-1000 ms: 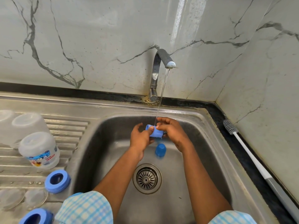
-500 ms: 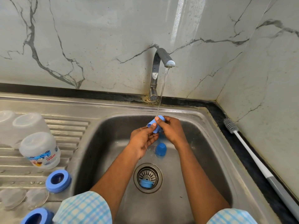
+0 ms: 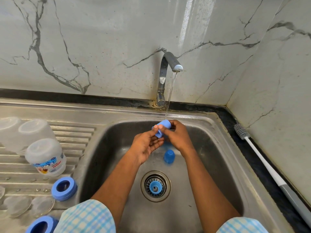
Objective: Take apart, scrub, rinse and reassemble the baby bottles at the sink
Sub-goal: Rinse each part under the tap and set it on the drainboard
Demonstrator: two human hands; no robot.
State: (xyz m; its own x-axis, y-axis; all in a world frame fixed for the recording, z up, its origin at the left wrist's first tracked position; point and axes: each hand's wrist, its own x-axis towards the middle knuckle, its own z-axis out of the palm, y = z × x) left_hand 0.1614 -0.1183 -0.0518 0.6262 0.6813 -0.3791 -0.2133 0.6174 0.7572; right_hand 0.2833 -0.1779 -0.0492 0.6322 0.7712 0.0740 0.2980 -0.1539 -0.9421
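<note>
Tilted up since, blue cap (image 3: 162, 130) pinched by right hand (image 3: 178, 137) and palm-up left hand (image 3: 145, 146).

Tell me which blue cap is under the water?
The blue cap in the right hand, under the stream; the other cap stands on the sink floor.

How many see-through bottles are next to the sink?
3, all upside down on the ribbed steel drainboard: a clear plastic bottle with a cartoon label in front, a plain bottle behind it, another plain bottle at the picture's left edge. More may sit out of view.
</note>
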